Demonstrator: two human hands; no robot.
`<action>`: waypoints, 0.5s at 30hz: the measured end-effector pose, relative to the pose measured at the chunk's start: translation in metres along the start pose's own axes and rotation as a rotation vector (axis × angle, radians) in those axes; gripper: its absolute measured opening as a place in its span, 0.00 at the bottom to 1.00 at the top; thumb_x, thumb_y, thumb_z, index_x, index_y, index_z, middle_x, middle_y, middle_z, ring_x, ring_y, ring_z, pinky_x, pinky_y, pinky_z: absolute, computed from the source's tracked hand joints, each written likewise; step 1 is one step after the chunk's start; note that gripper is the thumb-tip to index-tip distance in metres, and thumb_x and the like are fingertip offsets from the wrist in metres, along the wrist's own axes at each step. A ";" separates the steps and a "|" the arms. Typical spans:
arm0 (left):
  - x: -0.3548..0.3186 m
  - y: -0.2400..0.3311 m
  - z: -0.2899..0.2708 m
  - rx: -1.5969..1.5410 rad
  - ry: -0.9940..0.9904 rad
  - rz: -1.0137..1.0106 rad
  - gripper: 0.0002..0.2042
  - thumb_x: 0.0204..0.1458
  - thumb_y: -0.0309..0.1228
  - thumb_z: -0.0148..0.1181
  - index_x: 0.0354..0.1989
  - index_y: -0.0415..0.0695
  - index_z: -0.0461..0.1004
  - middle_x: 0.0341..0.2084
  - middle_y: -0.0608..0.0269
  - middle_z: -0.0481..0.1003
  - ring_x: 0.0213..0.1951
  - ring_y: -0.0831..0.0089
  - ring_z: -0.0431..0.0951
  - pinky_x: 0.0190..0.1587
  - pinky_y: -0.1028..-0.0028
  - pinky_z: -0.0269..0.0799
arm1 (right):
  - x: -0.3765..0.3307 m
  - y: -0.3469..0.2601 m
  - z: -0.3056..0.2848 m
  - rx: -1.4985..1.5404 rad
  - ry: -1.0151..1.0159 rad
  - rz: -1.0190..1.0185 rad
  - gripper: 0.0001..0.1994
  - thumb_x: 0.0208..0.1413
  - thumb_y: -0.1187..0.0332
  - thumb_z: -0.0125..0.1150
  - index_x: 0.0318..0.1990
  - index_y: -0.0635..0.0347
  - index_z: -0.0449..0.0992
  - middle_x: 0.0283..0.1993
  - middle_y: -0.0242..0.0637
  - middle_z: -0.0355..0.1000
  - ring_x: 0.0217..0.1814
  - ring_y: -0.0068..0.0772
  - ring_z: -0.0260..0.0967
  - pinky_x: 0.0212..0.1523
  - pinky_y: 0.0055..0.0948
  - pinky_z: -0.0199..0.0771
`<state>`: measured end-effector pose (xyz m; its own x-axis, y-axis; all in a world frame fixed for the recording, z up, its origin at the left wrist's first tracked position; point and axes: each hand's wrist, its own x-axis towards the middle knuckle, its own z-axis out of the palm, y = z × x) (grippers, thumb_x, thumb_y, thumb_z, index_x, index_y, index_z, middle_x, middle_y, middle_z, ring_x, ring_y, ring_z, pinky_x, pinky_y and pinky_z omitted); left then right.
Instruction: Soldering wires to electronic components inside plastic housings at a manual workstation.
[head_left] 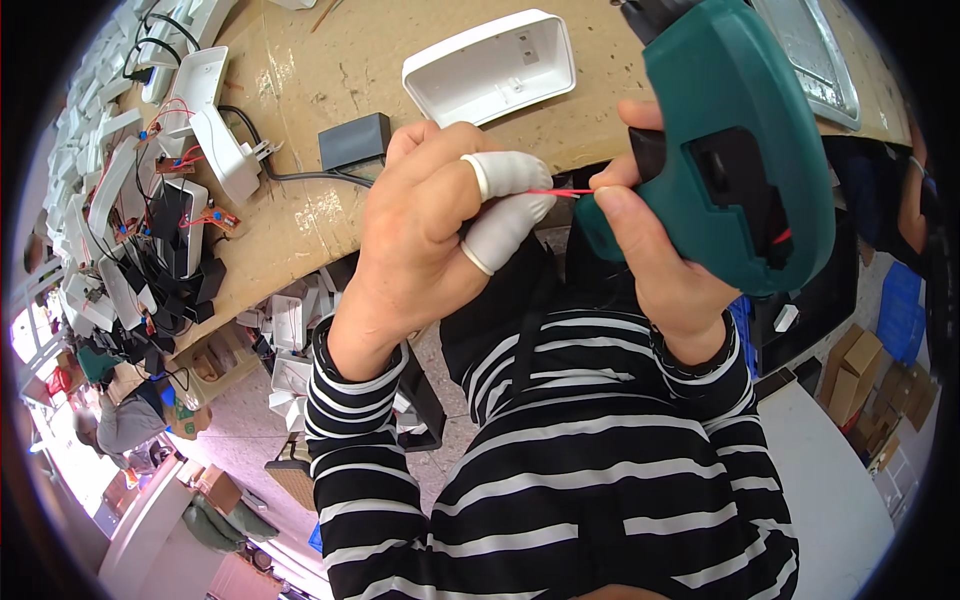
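My left hand (410,230) wears white finger cots (508,228) on the thumb and index finger, which pinch a thin red wire (568,191). The wire runs taut across a short gap to my right hand (655,235). There, thumb and index finger are closed at its other end. That same hand also holds a dark green power screwdriver (745,90), its black nose pointing up and away. A black rectangular box (354,144) lies just beyond my left hand, beside a black cable (310,178). Whatever the wire's ends attach to is hidden by the fingers.
An open white plastic housing (445,92) lies on the brown worktable (290,225). Along the left, white casings (225,150) and small circuit boards with wires (218,218) are heaped together. A clear-lidded tray (815,60) sits at far right. Cardboard boxes (852,372) stand lower right.
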<state>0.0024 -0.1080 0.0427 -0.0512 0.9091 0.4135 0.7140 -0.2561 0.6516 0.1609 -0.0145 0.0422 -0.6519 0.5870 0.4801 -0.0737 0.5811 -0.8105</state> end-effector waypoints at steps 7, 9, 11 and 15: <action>0.001 -0.007 0.019 0.059 0.374 -0.104 0.09 0.32 0.22 0.63 0.26 0.43 0.74 0.19 0.67 0.70 0.21 0.73 0.67 0.29 0.75 0.56 | -0.007 0.011 -0.022 0.082 0.243 -0.008 0.24 0.38 0.85 0.53 0.48 0.74 0.59 0.42 0.53 0.66 0.26 0.27 0.66 0.29 0.21 0.69; 0.003 -0.006 0.023 0.257 0.430 -0.047 0.08 0.32 0.23 0.63 0.25 0.43 0.74 0.18 0.69 0.69 0.20 0.74 0.66 0.30 0.75 0.53 | -0.013 0.009 -0.034 0.069 0.177 0.028 0.26 0.38 0.85 0.52 0.50 0.74 0.57 0.42 0.55 0.66 0.25 0.25 0.64 0.27 0.20 0.67; 0.005 -0.007 0.027 0.344 0.439 -0.049 0.08 0.32 0.24 0.63 0.25 0.44 0.74 0.18 0.70 0.69 0.20 0.75 0.65 0.30 0.74 0.51 | -0.019 0.004 -0.042 0.083 0.202 0.100 0.27 0.38 0.84 0.51 0.51 0.74 0.56 0.43 0.57 0.65 0.24 0.25 0.63 0.27 0.19 0.65; 0.007 -0.010 0.037 0.562 0.507 -0.051 0.07 0.31 0.26 0.63 0.22 0.44 0.74 0.21 0.70 0.68 0.23 0.76 0.65 0.33 0.71 0.49 | -0.037 -0.002 -0.064 0.020 0.091 0.123 0.28 0.38 0.81 0.52 0.52 0.74 0.55 0.45 0.58 0.64 0.27 0.26 0.64 0.29 0.20 0.66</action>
<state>0.0207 -0.0873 0.0152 -0.3120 0.6180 0.7216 0.9434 0.1120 0.3120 0.2329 -0.0012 0.0474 -0.5856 0.7023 0.4048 -0.0136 0.4908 -0.8712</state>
